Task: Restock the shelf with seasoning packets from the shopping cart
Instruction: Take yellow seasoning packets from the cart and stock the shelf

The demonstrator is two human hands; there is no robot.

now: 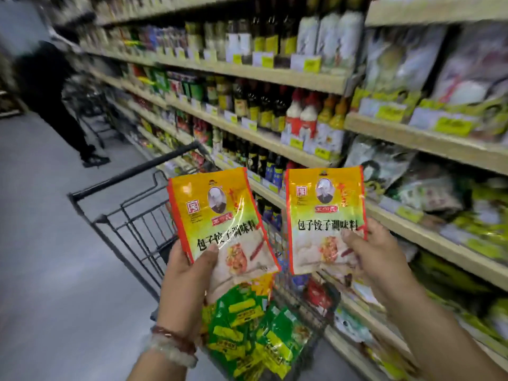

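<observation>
A: Obs. 1. Two matching seasoning packets, yellow-orange top, red edges, white lower half with a food picture. Left packet [224, 221] tilts with its top leaning left; right packet [325, 218] stands nearly upright. They sit side by side, their lower corners close together.

B: Grip on each?

A: Left hand [189, 281] holds the left packet at its lower left edge, thumb curled over the front, fingers behind. Right hand [376, 259] pinches the right packet at its lower right corner, thumb on the front. Both packets are in the air, above the cart.

B: Wrist detail?

A: Left wrist carries two bracelets [173, 345], one reddish, one pale.

B: Below the hands?

A: Shopping cart [129, 215], black wire, handle bar toward the upper left. In its basket lies a heap of green and yellow packets [247, 334].

B: Surroundings?

A: Shelf [428, 144] runs along the right, with bagged goods near the hands and dark bottles [264, 108] further along; yellow price tags line the edges. Grey floor [55, 257] on the left. A person in dark clothes [52, 100] stands down the aisle, blurred.
</observation>
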